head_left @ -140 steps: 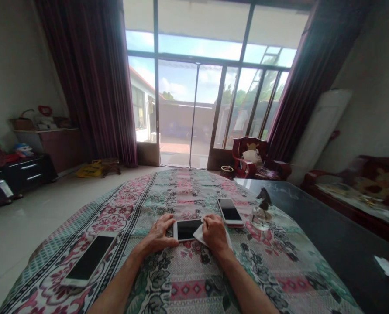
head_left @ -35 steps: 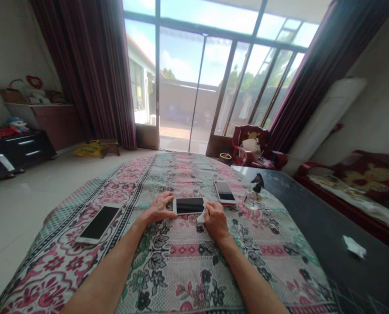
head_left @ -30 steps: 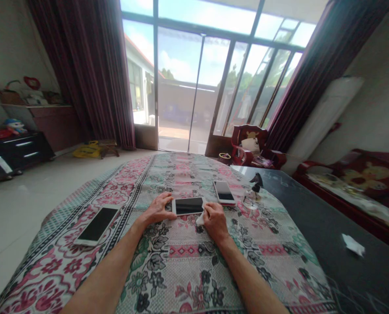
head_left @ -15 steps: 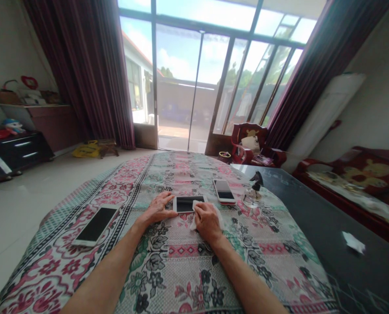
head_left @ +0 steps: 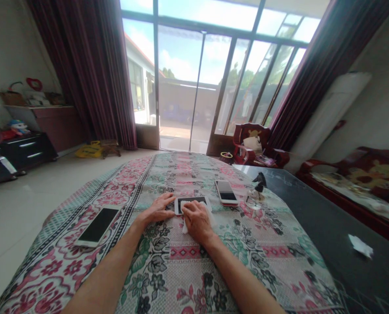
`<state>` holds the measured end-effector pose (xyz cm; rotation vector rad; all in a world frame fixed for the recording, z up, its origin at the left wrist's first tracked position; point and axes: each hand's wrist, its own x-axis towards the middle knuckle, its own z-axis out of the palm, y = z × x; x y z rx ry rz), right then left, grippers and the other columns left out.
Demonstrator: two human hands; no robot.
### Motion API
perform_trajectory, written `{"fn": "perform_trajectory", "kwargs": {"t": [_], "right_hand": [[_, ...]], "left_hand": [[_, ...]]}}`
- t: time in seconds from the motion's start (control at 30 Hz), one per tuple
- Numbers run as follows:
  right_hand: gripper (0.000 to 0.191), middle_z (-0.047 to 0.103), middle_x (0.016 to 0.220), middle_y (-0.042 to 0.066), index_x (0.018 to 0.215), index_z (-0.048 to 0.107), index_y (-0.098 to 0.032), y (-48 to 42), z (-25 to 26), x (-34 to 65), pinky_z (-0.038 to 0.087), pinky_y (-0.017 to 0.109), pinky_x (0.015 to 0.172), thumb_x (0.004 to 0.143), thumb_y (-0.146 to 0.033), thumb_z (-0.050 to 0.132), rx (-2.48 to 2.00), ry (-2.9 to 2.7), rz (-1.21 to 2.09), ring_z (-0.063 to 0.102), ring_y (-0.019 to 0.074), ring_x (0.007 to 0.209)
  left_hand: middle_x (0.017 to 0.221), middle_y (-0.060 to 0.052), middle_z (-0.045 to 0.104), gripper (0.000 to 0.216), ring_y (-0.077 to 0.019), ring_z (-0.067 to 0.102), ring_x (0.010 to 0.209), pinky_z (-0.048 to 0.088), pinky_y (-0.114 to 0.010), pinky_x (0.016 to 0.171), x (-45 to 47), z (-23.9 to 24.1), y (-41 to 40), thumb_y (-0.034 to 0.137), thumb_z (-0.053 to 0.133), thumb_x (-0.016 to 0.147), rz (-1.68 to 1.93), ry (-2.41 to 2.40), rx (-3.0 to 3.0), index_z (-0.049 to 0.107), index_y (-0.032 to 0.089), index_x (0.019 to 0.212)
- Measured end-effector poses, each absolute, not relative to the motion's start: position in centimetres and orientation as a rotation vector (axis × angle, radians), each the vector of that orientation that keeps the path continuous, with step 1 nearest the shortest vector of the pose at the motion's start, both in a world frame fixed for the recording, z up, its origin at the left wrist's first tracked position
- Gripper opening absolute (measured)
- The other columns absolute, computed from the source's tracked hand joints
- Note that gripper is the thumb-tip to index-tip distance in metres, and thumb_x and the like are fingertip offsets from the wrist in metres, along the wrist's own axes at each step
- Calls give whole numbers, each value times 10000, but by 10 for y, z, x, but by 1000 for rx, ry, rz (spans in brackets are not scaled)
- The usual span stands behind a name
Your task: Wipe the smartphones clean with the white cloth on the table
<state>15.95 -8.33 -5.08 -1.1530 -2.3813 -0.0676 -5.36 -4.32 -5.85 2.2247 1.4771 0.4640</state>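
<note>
A white smartphone [head_left: 192, 200] with a dark screen lies sideways on the patterned tablecloth [head_left: 189, 279]. My left hand [head_left: 158, 208] rests open at the phone's left end, its fingers stretched along that edge. Gripped in my right hand [head_left: 197, 220] is a white tissue [head_left: 185, 226], pressed on the phone's screen and partly hidden beneath the fingers. To the left lies a second white phone [head_left: 98, 226], screen up. Another phone [head_left: 226, 192], with red showing at its lower edge, lies beyond my right hand.
A clear spray bottle with a black nozzle [head_left: 259, 182] stands at the right of the table. Crumpled white paper [head_left: 360, 246] lies on the dark surface [head_left: 325, 226] alongside. A red wooden chair [head_left: 253, 146] and sofa [head_left: 364, 187] are farther off.
My right hand has slid left across the phone's screen with the tissue. My left hand stays at the phone's left end. The whole view has shifted slightly.
</note>
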Motion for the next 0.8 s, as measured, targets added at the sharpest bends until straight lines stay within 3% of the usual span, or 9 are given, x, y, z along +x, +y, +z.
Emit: {"fn": "perform_trajectory", "kwargs": {"t": [0.5, 0.8], "right_hand": [[230, 613, 1176, 5, 1073, 653, -291, -82, -54, 153, 310, 361, 964, 940, -264, 467, -1045, -2406, 40, 453, 199, 1121], [219, 648, 1085, 35, 976, 699, -239, -83, -55, 161, 342, 345, 962, 840, -180, 537, -1194, -2254, 25, 493, 203, 1058]], "left_hand": [[1507, -112, 357, 634, -318, 282, 1399, 220, -437, 1158, -54, -74, -38, 323, 638, 751, 525, 1495, 2289, 499, 182, 1353], [1482, -97, 396, 613, -317, 308, 1387, 235, -411, 1156, -51, -68, -44, 370, 640, 759, 535, 1514, 2325, 521, 208, 1338]]}}
